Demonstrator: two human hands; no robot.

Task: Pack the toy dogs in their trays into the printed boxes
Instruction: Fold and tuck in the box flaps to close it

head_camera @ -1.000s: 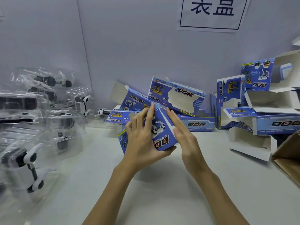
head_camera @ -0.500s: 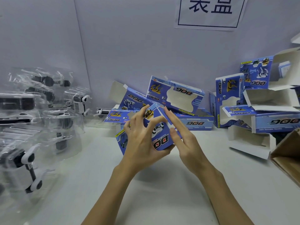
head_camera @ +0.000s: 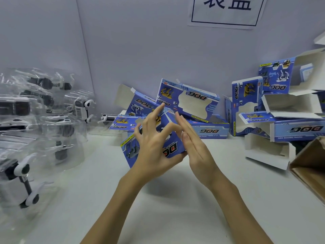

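A blue printed "DOG" box (head_camera: pixel 171 148) is held above the white table (head_camera: pixel 175 199) at the centre. My left hand (head_camera: pixel 154 147) grips it from the left, thumb under its lower corner and fingers spread over its face. With straight fingers, my right hand (head_camera: pixel 195 147) presses on the box's right end. Toy dogs in clear plastic trays (head_camera: pixel 35 131) are piled at the left; a white and black dog (head_camera: pixel 24 180) shows in the nearest tray. Whether the held box has a tray inside I cannot tell.
Several more blue printed boxes (head_camera: pixel 191 101) lie against the back wall, some with open flaps. A heap of open boxes (head_camera: pixel 290 110) stands at the right. A brown cardboard carton (head_camera: pixel 311 166) juts in at the right edge. A paper sign (head_camera: pixel 226 11) hangs on the wall.
My left fingers have spread wider over the box face. My right hand has slid down along the box's right end. The box has tipped slightly.
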